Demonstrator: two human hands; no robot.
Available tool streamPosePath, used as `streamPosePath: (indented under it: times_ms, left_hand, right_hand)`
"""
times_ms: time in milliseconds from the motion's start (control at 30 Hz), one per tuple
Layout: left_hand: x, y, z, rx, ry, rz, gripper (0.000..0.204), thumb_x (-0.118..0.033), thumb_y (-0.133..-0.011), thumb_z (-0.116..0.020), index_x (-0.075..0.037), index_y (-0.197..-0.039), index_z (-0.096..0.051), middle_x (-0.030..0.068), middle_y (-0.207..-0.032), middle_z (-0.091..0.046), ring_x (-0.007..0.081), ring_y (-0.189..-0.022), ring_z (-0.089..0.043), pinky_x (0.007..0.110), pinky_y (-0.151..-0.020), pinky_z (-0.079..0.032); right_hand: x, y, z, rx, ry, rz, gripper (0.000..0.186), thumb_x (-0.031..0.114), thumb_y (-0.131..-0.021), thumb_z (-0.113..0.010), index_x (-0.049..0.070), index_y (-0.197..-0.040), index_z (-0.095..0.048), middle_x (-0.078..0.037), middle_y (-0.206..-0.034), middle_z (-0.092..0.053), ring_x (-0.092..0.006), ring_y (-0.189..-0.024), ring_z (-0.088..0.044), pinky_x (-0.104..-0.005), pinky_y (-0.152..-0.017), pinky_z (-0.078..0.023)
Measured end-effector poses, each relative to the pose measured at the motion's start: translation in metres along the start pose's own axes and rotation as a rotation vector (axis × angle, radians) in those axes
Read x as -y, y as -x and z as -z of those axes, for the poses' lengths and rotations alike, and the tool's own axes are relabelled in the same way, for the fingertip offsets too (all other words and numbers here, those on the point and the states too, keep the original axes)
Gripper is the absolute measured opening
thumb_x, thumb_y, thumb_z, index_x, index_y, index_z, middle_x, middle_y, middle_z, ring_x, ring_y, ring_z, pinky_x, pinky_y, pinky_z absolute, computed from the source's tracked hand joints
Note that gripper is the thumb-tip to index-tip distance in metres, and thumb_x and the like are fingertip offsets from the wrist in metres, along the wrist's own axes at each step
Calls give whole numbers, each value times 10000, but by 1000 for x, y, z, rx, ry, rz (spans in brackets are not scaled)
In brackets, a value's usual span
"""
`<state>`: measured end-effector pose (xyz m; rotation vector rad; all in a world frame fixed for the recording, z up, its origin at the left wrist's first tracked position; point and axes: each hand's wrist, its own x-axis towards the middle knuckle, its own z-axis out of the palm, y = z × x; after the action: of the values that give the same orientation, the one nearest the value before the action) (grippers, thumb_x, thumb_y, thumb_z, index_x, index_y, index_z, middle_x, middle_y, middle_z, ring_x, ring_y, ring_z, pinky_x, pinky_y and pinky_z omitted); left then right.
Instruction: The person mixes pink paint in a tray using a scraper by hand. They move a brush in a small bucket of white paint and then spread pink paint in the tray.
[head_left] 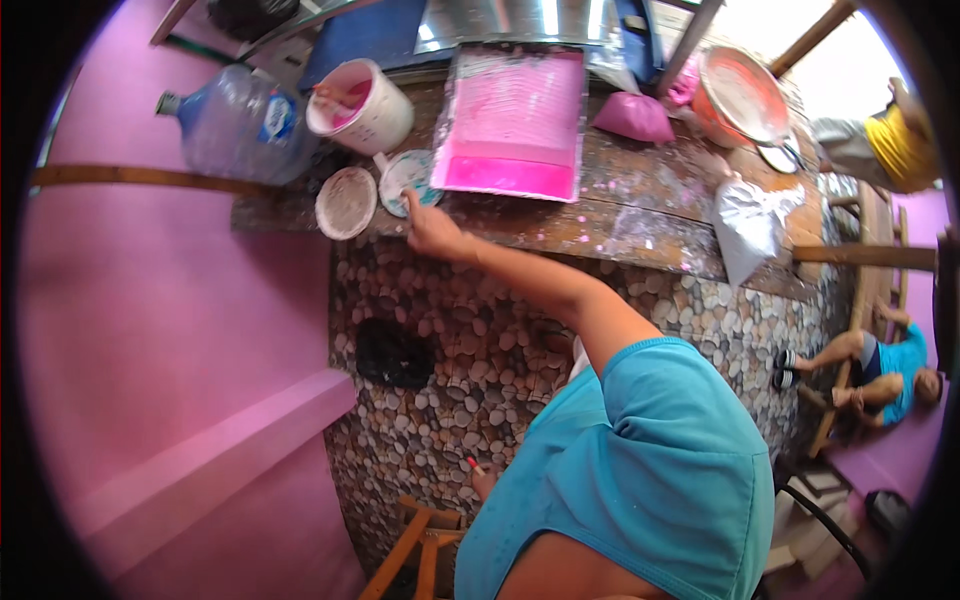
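Note:
My right hand (434, 228) reaches to the table's near edge. It is closed at the near rim of a round white lid (408, 172) smeared with blue-green paint. One digit lies on the lid's top; the others are curled and partly hidden. Low beside my body, my left hand (484, 484) is closed on a thin stick with a red end (474, 465); the rest of it is hidden. A shallow round dish (346, 203) with a dried, pale inside sits left of the lid. Just beyond is a paint tray (515, 120) with pink paint pooled at its near end.
On the wooden table (640, 190) stand a white bucket (375, 115), a clear water jug (240, 125), an orange basin (740, 95), a pink bag (636, 117) and a silver bag (752, 225). A wooden stool (425, 550) stands below. Two people (900, 370) are at the right.

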<state>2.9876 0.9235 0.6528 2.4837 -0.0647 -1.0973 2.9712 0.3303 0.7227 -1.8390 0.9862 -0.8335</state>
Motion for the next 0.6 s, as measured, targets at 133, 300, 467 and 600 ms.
streamPosePath:
  times_ms: [133,300,467,600]
  left_hand:
    - [-17,-34,3,55,-37,-77,148,-54,-745,-716,-22,-792,-580,72,-701,-597,164,-593,-564,294,-548,-446]
    - [-56,-65,-6,119,-109,-147,159,-151,-769,-698,-33,-802,-596,53,-684,-601,144,-588,-555,289,-528,-441]
    - [-85,-79,-24,168,-81,-199,230,-275,-807,-665,-52,-840,-617,30,-687,-608,124,-583,-545,279,-513,-441]
    - [-150,-86,-40,194,27,-288,309,-375,-838,-639,-67,-871,-633,11,-689,-613,108,-580,-537,271,-501,-440]
  right_hand:
    - [15,80,62,-50,-152,-14,712,95,-760,-660,85,-1320,-221,-206,-774,-597,-401,-674,-579,-477,-589,-435]
    - [-12,115,149,-226,-94,-49,599,96,-765,-670,82,-1271,-349,-157,-741,-590,-327,-649,-603,-402,-585,-467]
    - [-13,132,203,-274,57,-197,533,209,-738,-680,137,-1181,-392,-109,-779,-598,-267,-681,-607,-388,-605,-472]
    - [-18,139,263,-187,171,-345,418,153,-802,-558,169,-1189,-402,-156,-808,-607,-355,-735,-610,-441,-656,-479]
